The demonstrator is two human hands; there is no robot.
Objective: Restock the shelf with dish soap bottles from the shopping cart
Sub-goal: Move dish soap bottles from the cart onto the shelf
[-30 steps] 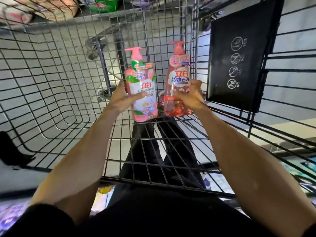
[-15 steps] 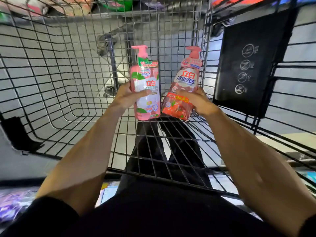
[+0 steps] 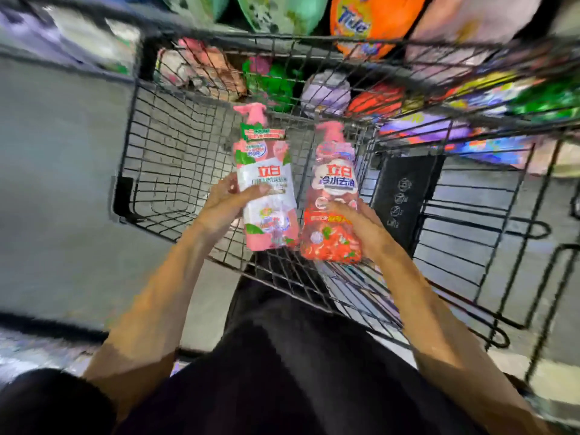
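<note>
My left hand (image 3: 224, 205) grips a pink dish soap bottle with a white and green label (image 3: 266, 183), held upright over the black wire shopping cart (image 3: 175, 158). My right hand (image 3: 361, 224) grips a red dish soap bottle with a pink pump top (image 3: 334, 196), just to the right of the first one. Both bottles are raised above the cart's wire floor and nearly touch each other. The frame is blurred by motion.
Beyond the cart's far rim is a shelf with bagged detergent: an orange Tide bag (image 3: 373, 23), green bags (image 3: 276, 14) and a purple pack (image 3: 326, 92). A black folded child-seat panel (image 3: 405, 199) stands at the cart's right. Grey floor lies to the left.
Both hands have lifted the two bottles higher out of the cart. My view has swung upward, bringing the shelf of detergent bags into sight beyond the cart.
</note>
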